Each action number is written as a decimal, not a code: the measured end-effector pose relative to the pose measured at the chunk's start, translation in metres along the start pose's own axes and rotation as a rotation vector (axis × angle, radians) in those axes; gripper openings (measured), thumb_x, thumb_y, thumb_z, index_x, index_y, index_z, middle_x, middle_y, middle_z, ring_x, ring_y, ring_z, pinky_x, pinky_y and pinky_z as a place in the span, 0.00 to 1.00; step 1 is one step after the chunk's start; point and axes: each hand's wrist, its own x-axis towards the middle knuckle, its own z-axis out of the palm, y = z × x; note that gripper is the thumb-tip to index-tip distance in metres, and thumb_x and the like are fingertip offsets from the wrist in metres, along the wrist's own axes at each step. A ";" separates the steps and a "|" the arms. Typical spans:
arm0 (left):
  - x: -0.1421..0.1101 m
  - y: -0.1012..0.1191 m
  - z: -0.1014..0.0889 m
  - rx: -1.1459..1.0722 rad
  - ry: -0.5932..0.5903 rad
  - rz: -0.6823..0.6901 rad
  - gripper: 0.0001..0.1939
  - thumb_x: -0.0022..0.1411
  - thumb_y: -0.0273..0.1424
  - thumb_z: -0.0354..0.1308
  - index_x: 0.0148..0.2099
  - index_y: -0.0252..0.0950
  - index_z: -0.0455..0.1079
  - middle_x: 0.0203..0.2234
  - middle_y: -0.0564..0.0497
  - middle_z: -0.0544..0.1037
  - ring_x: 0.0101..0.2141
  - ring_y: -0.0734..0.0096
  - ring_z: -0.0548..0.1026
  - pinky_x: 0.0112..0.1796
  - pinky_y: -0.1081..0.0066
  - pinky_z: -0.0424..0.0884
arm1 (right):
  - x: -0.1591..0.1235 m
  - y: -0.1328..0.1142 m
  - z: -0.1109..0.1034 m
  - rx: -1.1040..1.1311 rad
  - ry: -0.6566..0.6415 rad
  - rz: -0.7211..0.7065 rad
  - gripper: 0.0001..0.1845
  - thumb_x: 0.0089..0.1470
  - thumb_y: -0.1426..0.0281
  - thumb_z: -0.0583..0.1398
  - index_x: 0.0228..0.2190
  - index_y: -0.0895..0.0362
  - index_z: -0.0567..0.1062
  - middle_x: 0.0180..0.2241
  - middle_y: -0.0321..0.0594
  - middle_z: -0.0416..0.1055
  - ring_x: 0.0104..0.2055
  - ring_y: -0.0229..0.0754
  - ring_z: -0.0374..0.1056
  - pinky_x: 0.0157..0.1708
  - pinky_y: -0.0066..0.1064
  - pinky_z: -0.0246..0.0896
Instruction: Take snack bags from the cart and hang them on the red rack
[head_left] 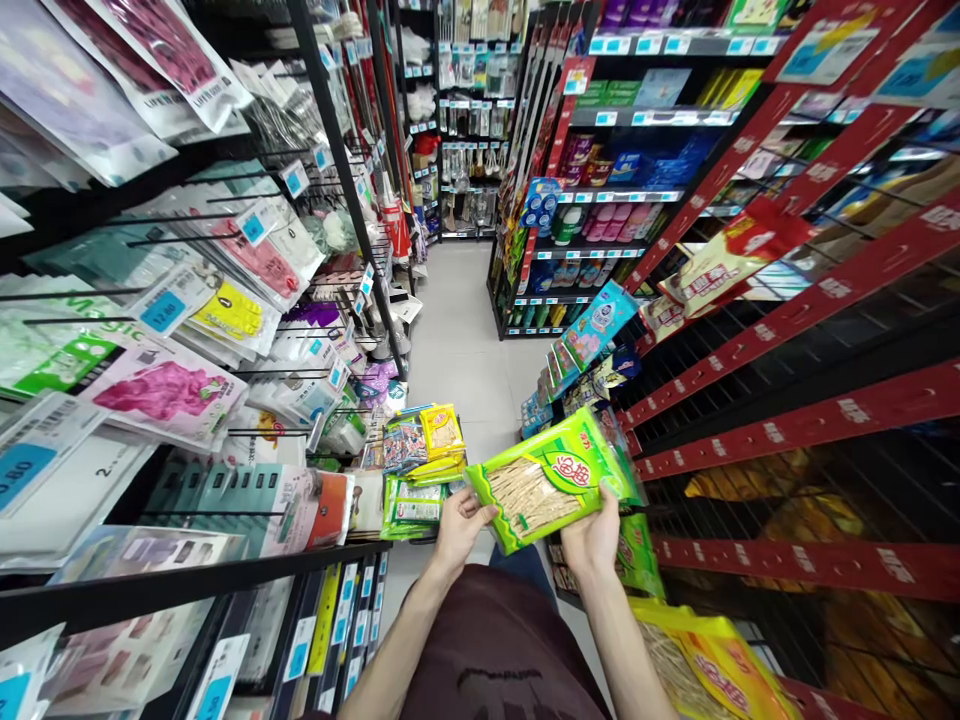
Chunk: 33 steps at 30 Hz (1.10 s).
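A green snack packet [547, 478] with a clear window showing pale strips is held flat between both hands in front of my chest. My left hand [459, 528] grips its lower left edge, thumb on top. My right hand [595, 535] grips its right end, fingers curled under it. Just behind the packet, a stack of green and yellow packets [424, 465] lies on a surface at the aisle's left side.
Hanging goods on pegs [187, 330] fill the left shelving. Red-edged shelves [810, 420] with snack bags run along the right. Yellow packets [705, 665] sit low at right. A pale aisle floor [465, 340] leads to more shelves [600, 180] at the back.
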 end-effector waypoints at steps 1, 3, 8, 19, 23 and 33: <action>0.000 0.000 0.000 0.003 -0.001 -0.001 0.25 0.47 0.35 0.71 0.46 0.30 0.73 0.39 0.40 0.81 0.40 0.57 0.79 0.42 0.64 0.74 | 0.001 0.000 -0.001 -0.001 0.002 -0.004 0.19 0.54 0.62 0.57 0.46 0.56 0.74 0.44 0.37 0.75 0.48 0.42 0.70 0.54 0.39 0.62; 0.000 -0.001 0.000 0.009 -0.005 -0.007 0.25 0.47 0.35 0.71 0.46 0.30 0.73 0.39 0.39 0.81 0.40 0.56 0.79 0.42 0.64 0.74 | 0.003 0.000 -0.003 -0.004 0.009 -0.007 0.18 0.54 0.62 0.57 0.44 0.56 0.74 0.44 0.37 0.76 0.47 0.42 0.70 0.54 0.39 0.61; 0.000 -0.003 0.000 0.004 -0.045 -0.020 0.26 0.48 0.35 0.70 0.48 0.30 0.72 0.42 0.38 0.80 0.42 0.55 0.78 0.44 0.62 0.73 | 0.006 -0.002 -0.004 0.023 0.027 0.033 0.17 0.53 0.63 0.58 0.43 0.56 0.75 0.43 0.36 0.76 0.47 0.40 0.70 0.57 0.38 0.59; 0.000 -0.003 -0.001 -0.007 -0.036 -0.018 0.25 0.49 0.34 0.70 0.49 0.29 0.70 0.42 0.37 0.80 0.43 0.55 0.78 0.44 0.63 0.73 | -0.001 -0.004 0.007 0.030 -0.030 0.030 0.19 0.54 0.62 0.57 0.46 0.57 0.74 0.43 0.37 0.76 0.49 0.42 0.69 0.57 0.39 0.58; 0.001 -0.003 -0.003 -0.002 -0.026 -0.020 0.25 0.48 0.33 0.70 0.47 0.29 0.71 0.40 0.38 0.80 0.40 0.56 0.79 0.42 0.64 0.74 | -0.001 -0.002 0.005 0.014 -0.028 0.035 0.19 0.54 0.62 0.57 0.46 0.56 0.74 0.44 0.37 0.76 0.47 0.42 0.70 0.55 0.40 0.60; 0.002 -0.005 -0.005 0.007 -0.020 -0.015 0.23 0.48 0.33 0.70 0.46 0.29 0.73 0.38 0.39 0.81 0.38 0.57 0.80 0.41 0.64 0.75 | -0.001 -0.003 0.004 0.058 -0.008 0.052 0.20 0.53 0.62 0.58 0.48 0.54 0.73 0.47 0.35 0.75 0.48 0.41 0.70 0.56 0.39 0.59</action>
